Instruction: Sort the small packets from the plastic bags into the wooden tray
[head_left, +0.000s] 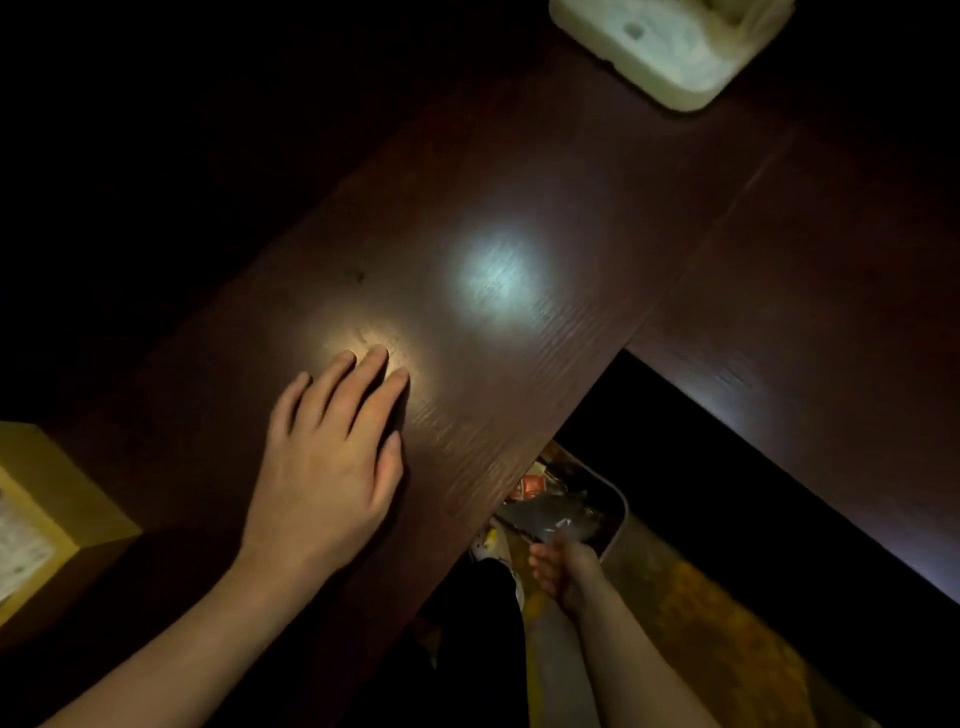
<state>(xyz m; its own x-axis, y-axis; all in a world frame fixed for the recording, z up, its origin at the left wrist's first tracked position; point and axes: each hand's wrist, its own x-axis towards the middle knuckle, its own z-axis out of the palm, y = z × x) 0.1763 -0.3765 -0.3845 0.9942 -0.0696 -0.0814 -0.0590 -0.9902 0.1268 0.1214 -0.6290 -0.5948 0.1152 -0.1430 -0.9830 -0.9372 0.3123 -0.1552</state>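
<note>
Both hands show in the single head view, which is very dark. Left hand (332, 457) lies flat, palm down, on the dark wooden table (519, 197), fingers spread a little and holding nothing. Right hand (563, 569) reaches down below the table's edge, fingers pinched on a crumpled clear plastic bag (558, 514). That bag hangs over a pale bin (615, 525) on the floor, just beyond the right hand's fingertips and well down and right of the left hand; its long axis runs roughly from the fingers up and left toward the table edge. Something orange shows near the bag, too blurred to name. Left of the left forearm sits a yellow box (47, 483). Far ahead of both hands rests a pale plastic container (670, 47).
</note>
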